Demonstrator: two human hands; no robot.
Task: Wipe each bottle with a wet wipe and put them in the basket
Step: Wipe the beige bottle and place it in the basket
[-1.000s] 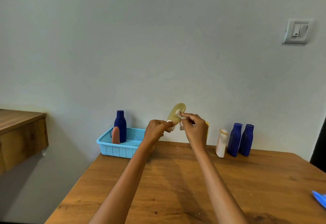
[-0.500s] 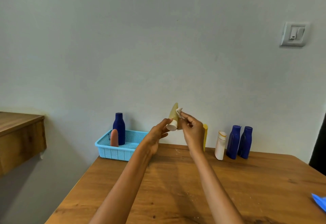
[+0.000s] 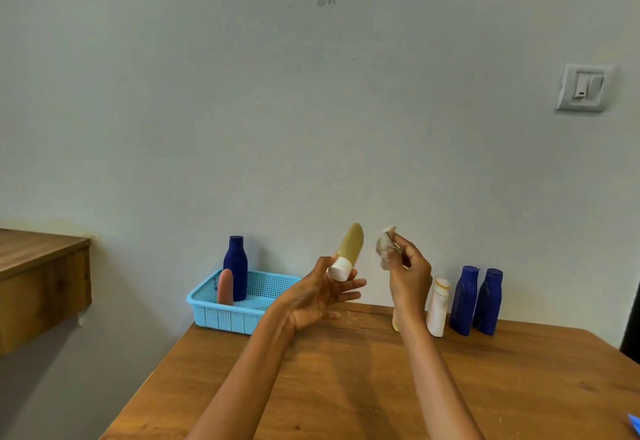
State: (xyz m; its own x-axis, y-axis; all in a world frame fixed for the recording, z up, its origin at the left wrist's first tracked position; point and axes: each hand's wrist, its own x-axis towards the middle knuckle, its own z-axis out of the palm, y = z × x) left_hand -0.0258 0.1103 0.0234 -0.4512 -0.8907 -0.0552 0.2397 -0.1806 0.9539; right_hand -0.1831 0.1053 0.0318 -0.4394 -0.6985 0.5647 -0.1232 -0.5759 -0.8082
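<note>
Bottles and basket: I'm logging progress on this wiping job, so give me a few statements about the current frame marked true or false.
1. The left hand holds the olive tube by its white cap. True.
2. The wipe is pressed against the olive tube. False: the right hand holds it apart from the tube.
3. The blue basket holds a dark blue bottle and a pink tube. True.
4. The two dark blue bottles right of the hands lie on their sides. False: they stand upright on the table.
</note>
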